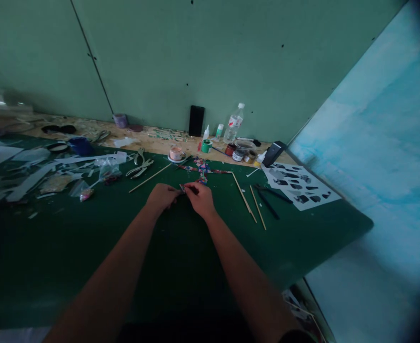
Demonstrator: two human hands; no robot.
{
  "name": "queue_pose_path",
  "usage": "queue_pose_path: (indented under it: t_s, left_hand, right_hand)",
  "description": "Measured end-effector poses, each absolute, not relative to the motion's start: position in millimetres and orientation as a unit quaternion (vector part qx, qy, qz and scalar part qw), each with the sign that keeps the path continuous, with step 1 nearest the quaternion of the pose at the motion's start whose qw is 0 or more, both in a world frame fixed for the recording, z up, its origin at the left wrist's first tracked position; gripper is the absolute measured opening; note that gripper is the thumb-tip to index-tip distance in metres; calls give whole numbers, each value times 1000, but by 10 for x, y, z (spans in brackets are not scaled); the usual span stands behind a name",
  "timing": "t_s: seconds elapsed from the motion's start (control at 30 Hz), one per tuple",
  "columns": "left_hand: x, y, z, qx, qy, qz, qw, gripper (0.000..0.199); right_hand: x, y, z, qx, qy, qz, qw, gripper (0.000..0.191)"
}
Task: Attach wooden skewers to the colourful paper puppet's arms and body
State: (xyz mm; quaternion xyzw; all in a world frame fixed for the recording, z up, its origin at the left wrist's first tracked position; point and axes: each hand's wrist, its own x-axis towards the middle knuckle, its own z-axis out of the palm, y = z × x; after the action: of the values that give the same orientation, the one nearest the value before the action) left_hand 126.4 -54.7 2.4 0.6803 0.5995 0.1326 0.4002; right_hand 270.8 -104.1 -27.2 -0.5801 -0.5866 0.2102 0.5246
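Observation:
Both of my hands meet over the green table cover, fingertips close together. My left hand (pixel 163 196) is closed in a pinch on a small pale piece (pixel 182 188), too tiny to name. From the other side, the fingers of my right hand (pixel 200 196) pinch at the same piece. Just beyond them lies a colourful patterned figure (pixel 203 166) with long thin arms stretched sideways. A thin wooden stick (pixel 151 178) rests left of it, and further sticks (pixel 244 196) lie to the right.
Dark-handled pliers (pixel 270 196) and a sheet of printed dark shapes (pixel 301 185) lie at right. Metal pliers (pixel 139 166), plastic bags (pixel 109 169) and paper scraps spread leftward. Along the wall stand paint jars (pixel 206 146), a peach pot (pixel 176 152), a phone (pixel 196 120) and a bottle (pixel 234 124).

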Motion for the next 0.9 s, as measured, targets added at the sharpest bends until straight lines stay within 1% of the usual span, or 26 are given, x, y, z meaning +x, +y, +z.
queue_pose_path:
  t_s: [0.1, 0.23, 0.43, 0.9]
  left_hand:
    - [1273, -557, 1, 681, 600, 143, 396, 32]
    - [1245, -600, -52, 695, 603, 162, 357, 28]
    - [1229, -632, -87, 711, 607, 174, 310, 29]
    - [1224, -658, -101, 719, 610, 176, 283, 30]
  right_hand:
    - [2714, -1027, -262, -586, -601, 197, 507, 15]
    - [2702, -1023, -246, -588, -621, 192, 481, 17]
    - [2710, -1026, -218, -585, -643, 211, 446, 17]
    - [2739, -934, -238, -586, -644, 255, 420, 17]
